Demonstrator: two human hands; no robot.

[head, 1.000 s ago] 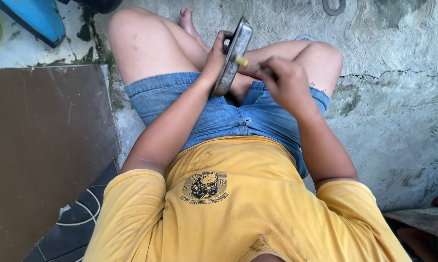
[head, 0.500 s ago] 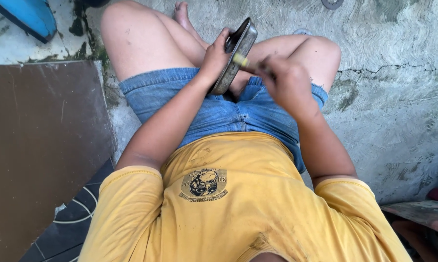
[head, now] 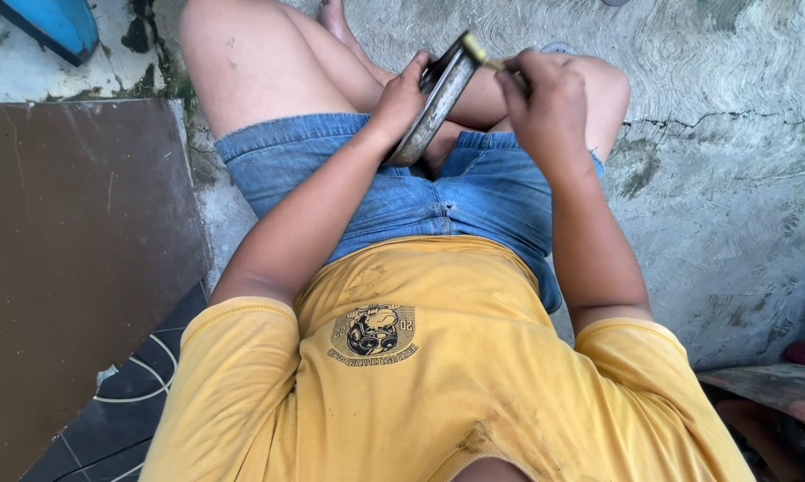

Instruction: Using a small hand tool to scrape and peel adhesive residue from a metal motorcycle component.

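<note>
The person sits cross-legged on rough grey concrete floor (head: 733, 178), in blue denim shorts (head: 394, 187) and a yellow short-sleeved shirt (head: 438, 375), with both hands raised above the lap. The left hand (head: 402, 94) is closed on a flat, dark, rounded-rectangular object with a worn metallic edge (head: 434, 112), gripping it from its left side with the fingers wrapped over the upper rim; the object stands tilted on edge, its lower end close above the shorts and its upper end pointing away from the body. The right hand (head: 545, 103) is curled shut around a small slim tool with a yellowish tip (head: 478, 52), and that tip touches the upper end of the flat object, just beside the left hand's fingertips. So the object lies between the two hands, held by the left and met at its top corner by the tool from the right. To the person's left a brown flat board (head: 72, 268) lies on the floor, with a white cable (head: 148, 384) on dark tiles near its lower edge, and a blue curved thing (head: 50, 25) sits at the upper left corner.
</note>
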